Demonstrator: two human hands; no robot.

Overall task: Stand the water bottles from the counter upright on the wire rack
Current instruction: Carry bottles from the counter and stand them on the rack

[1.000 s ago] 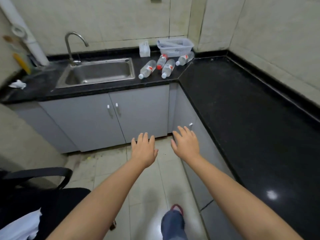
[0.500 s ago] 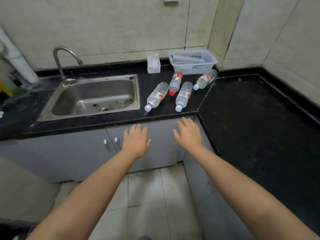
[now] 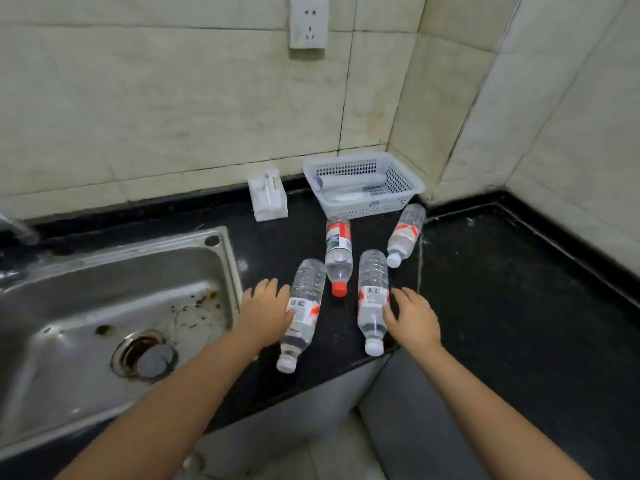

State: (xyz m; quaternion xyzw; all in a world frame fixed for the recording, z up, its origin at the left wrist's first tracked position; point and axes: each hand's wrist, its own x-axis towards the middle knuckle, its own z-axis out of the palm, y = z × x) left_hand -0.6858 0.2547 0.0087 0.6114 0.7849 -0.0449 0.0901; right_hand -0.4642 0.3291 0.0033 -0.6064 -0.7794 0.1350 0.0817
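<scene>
From the head view, four water bottles are lying on their sides on the black counter (image 3: 485, 306), all loose and none standing, so the task is only just starting; no wire rack is showing anywhere in this view. The left hand (image 3: 265, 311) is reaching with fingers spread and relaxed, its thumb side touching the label of the left bottle (image 3: 304, 310), which is lying beside the sink (image 3: 104, 323) with its white cap pointing toward the counter edge. The right hand (image 3: 414, 318) is likewise spread, fingertips touching or just beside the middle bottle (image 3: 372, 299), also cap toward the edge. Neither hand is gripping anything yet; each seems to be lining up on its own bottle for a two-handed pickup. Further back, the red-capped bottle (image 3: 338, 258) is lying between them, and the far bottle (image 3: 405, 235) is resting tilted just beside the white basket (image 3: 408, 188), both well beyond the fingers
</scene>
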